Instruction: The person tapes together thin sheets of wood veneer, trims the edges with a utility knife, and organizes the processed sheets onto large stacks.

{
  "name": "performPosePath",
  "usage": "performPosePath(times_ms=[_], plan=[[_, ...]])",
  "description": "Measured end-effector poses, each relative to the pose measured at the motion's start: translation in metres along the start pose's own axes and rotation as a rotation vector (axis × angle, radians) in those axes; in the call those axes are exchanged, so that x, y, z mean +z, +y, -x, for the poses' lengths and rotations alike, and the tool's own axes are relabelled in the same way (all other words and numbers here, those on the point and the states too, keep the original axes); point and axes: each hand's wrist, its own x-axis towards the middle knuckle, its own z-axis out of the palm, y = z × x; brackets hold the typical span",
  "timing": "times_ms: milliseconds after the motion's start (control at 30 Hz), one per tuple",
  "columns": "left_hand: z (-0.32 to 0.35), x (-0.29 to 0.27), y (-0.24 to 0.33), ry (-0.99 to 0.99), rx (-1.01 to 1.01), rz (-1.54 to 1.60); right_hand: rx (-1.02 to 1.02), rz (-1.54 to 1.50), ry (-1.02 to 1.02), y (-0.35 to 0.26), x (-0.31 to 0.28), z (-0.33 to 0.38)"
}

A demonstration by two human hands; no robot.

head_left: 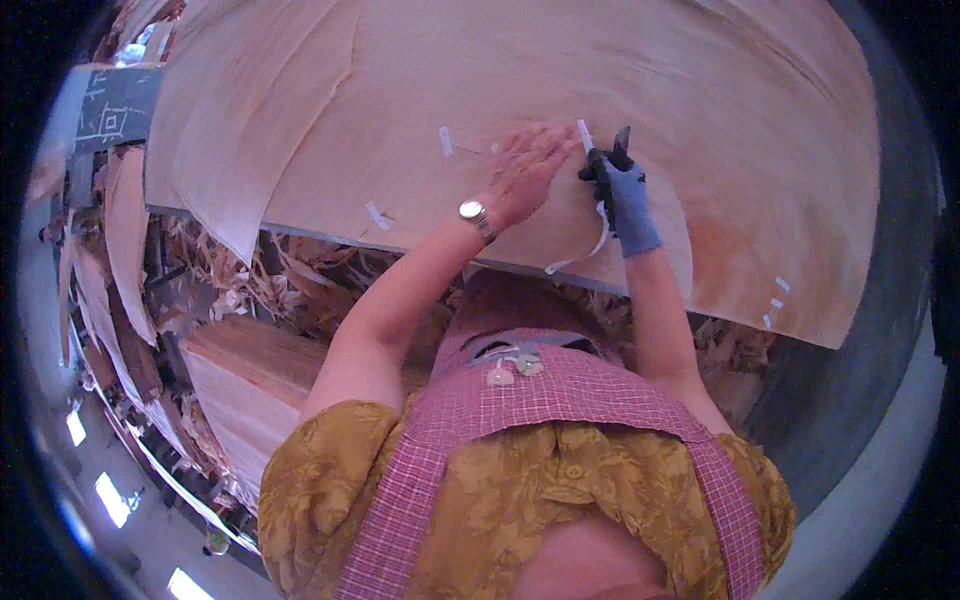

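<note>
Near the front edge of the veneer sheet (400, 110), the person's left grip (528, 172) lies released and flat just beside a short white strip (585, 136), while the gloved right grip (626, 195) is clenched around a dark tool (622, 145) and a longer white tape (604, 232) trails below it toward that edge.

From my remote seat I log the big sheet (500, 60) as wood, matt, lightly grained. On it: smooth white paper-like tape strips (446, 141). Over it: matt cloth glove (633, 212), shiny metal-looking watch (471, 209). Beyond its near edge: rough shredded wood scraps (300, 270), woven checked cloth apron (570, 390).
</note>
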Motion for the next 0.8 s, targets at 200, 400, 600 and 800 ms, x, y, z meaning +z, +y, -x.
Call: performPosePath(times_ms=[200, 400, 600, 800], plan=[[-0.023, 0.025, 0.008, -0.045, 0.149, 0.081, -0.374, 0.761, 0.113, 0.009, -0.023, -0.001], [-0.021, 0.033, 0.004, -0.088, 0.123, 0.096, -0.136, 0.221, 0.119, -0.009, -0.062, 0.061], [-0.049, 0.013, 0.03, -0.167, 0.059, 0.118, -0.082, -0.071, 0.267, 0.005, -0.108, 0.054], [-0.074, 0.051, 0.098, -0.179, 0.358, 0.152, 0.044, -0.087, 0.228, 0.005, -0.113, 0.039]])
